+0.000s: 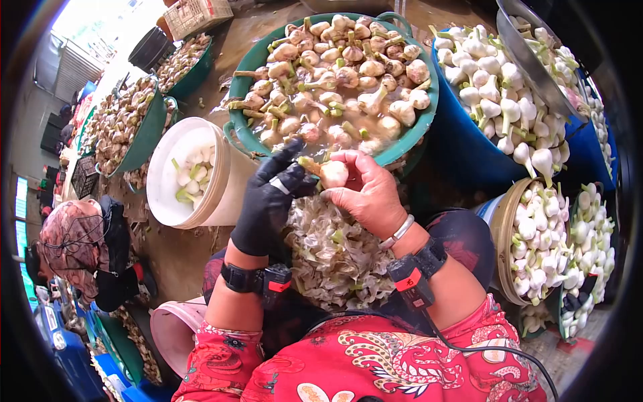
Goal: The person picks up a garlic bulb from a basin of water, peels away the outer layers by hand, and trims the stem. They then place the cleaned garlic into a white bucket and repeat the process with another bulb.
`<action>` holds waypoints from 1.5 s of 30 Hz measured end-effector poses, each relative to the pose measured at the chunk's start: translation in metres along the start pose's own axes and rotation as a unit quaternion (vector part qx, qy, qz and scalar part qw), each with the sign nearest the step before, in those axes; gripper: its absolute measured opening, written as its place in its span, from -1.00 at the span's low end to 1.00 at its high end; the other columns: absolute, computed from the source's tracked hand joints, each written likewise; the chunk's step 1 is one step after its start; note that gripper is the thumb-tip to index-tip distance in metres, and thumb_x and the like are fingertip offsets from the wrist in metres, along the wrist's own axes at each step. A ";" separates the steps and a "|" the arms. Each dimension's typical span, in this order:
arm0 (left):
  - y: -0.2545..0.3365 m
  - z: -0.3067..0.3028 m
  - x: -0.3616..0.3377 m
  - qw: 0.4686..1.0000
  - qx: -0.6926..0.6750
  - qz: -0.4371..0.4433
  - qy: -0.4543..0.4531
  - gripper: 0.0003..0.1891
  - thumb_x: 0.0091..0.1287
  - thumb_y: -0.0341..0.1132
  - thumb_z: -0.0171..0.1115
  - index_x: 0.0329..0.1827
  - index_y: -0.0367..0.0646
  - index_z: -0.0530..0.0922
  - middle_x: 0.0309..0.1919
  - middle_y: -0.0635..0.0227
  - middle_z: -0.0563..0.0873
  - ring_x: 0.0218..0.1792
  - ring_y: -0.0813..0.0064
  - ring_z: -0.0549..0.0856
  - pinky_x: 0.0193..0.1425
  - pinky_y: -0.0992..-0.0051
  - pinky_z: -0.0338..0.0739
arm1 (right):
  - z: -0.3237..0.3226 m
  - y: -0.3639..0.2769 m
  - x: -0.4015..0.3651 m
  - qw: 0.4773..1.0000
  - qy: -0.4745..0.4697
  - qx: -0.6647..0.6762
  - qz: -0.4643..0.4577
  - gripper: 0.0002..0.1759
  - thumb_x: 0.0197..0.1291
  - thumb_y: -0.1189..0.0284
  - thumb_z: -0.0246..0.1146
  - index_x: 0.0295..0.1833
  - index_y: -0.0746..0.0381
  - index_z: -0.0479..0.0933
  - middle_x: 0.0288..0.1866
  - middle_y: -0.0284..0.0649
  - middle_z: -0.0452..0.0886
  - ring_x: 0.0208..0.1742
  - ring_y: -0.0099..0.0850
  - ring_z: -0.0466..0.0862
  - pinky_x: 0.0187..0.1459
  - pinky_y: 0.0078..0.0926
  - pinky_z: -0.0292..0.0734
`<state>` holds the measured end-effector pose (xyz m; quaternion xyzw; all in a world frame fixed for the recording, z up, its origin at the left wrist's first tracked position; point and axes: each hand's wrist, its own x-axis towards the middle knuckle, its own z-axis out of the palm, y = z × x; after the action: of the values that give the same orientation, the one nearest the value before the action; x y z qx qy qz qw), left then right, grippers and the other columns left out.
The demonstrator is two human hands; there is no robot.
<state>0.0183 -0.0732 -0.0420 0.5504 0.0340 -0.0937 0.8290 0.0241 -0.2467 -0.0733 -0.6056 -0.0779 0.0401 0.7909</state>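
Note:
In the middle of the head view, a garlic bulb (334, 175) with a short stem is between my two hands. My right hand (368, 195), bare and with a bracelet at the wrist, pinches its round side with thumb and fingertips. My left hand (271, 201) wears a black glove with a light band around one finger. Its curled fingers close at the stem end; whether they also hold a small tool is hidden. Below the hands lies a heap of papery garlic skins (338, 254), at my lap. Just beyond is a green tub (237, 127) of unpeeled garlic in murky water.
A white bucket (221, 194) with a few clean bulbs stands at left. Blue tubs (455, 127) and a bucket (502, 248) of white garlic crowd the right. A pink bucket (167, 328) is at lower left. Another person (77, 248) bends over at far left, near more garlic tubs.

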 end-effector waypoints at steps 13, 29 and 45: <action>-0.008 -0.002 -0.001 0.994 0.061 -0.081 -0.039 -0.66 0.32 -0.32 0.19 0.08 -0.35 0.53 -0.18 0.25 0.69 -0.29 0.43 0.70 -0.12 0.43 0.61 | -0.009 0.001 0.001 0.977 -0.040 0.150 0.145 -0.60 0.02 0.67 0.35 0.03 0.34 0.49 -0.16 -0.26 0.63 -0.19 -0.53 0.63 -0.10 -0.54 0.60; -0.022 -0.001 -0.002 0.980 0.201 -0.004 -0.012 -0.82 0.22 -0.49 0.25 -0.12 -0.27 0.64 -0.33 0.36 0.71 -0.35 0.56 0.66 -0.23 0.55 0.55 | -0.005 0.016 -0.006 0.994 -0.032 0.066 0.076 -0.67 0.42 0.33 0.00 0.13 0.32 0.43 -0.32 -0.38 0.55 -0.39 -0.67 0.47 -0.36 -0.71 0.43; -0.017 0.004 -0.008 0.911 0.383 0.142 -0.054 -0.79 0.16 -0.57 0.17 -0.14 -0.29 0.63 -0.41 0.43 0.66 -0.40 0.67 0.58 -0.30 0.62 0.48 | -0.011 0.000 -0.008 0.984 -0.027 0.068 0.161 -0.72 0.01 0.47 0.32 -0.14 0.31 0.50 -0.37 -0.36 0.59 -0.42 -0.55 0.59 -0.38 -0.62 0.52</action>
<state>0.0071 -0.0820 -0.0546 0.8186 -0.1279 -0.0104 0.5599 0.0186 -0.2589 -0.0763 -0.5534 0.0017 0.1883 0.8113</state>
